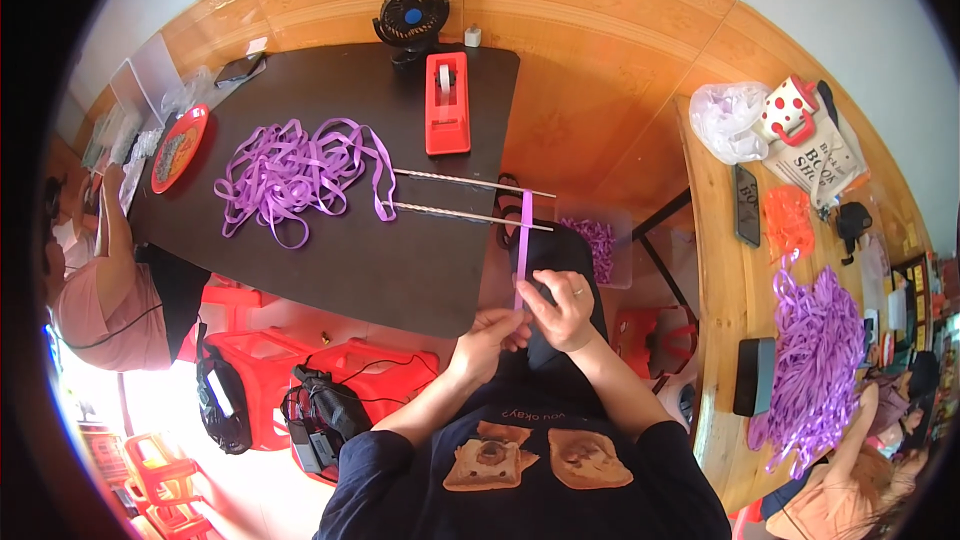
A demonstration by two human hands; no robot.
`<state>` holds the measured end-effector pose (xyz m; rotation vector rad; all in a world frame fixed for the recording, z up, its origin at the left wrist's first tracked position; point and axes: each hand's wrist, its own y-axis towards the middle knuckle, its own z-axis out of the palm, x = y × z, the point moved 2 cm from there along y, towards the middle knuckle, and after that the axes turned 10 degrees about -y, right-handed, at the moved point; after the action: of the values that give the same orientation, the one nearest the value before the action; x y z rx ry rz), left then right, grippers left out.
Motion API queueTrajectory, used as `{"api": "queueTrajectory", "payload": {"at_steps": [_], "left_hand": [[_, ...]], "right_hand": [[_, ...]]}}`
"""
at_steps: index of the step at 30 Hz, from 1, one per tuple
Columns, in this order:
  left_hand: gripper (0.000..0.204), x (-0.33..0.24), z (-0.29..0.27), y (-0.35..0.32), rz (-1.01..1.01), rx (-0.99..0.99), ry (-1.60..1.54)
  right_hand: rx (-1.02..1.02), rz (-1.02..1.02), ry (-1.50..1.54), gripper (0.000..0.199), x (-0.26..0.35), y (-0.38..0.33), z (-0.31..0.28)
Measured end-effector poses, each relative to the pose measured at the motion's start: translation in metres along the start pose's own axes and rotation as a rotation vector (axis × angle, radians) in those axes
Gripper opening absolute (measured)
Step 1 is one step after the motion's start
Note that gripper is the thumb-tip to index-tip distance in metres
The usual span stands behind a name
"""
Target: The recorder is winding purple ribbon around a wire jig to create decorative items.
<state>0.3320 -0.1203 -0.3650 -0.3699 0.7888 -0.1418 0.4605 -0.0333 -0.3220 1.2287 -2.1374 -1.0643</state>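
Note:
Two thin metal rods stick out past the right edge of the dark table. A purple ribbon lies across both near their tips and runs down toward my lap. My left hand is closed at the ribbon's lower end, fingers bent together. Just above and to its right, my right hand pinches the ribbon between thumb and fingers. The ribbon's end is hidden in my fingers. On the table, left of the rods, a loose heap of purple ribbon trails one loop up to them.
A red tape dispenser and a black fan stand at the back of the dark table. A wooden table at right bears more purple ribbon. A clear bin sits below. Other people are at both sides.

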Motion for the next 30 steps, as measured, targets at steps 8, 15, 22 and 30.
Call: {"api": "queueTrajectory", "payload": {"at_steps": [8,15,22,30], "left_hand": [[0.021,-0.005,0.0,-0.011,0.032,0.038,0.0],[0.023,-0.005,-0.006,-0.013,0.089,0.284,-0.107],[0.036,0.011,-0.013,0.017,0.053,0.195,0.02],[0.035,-0.001,0.019,0.066,0.16,0.086,0.005]], "right_hand": [[-0.018,-0.181,-0.112,0.025,0.01,0.005,-0.002],[-0.048,-0.147,-0.096,0.031,0.011,0.025,-0.014],[-0.034,0.012,0.079,0.032,-0.007,0.088,-0.031],[0.139,0.433,0.709,0.004,-0.094,0.131,0.031]]}}
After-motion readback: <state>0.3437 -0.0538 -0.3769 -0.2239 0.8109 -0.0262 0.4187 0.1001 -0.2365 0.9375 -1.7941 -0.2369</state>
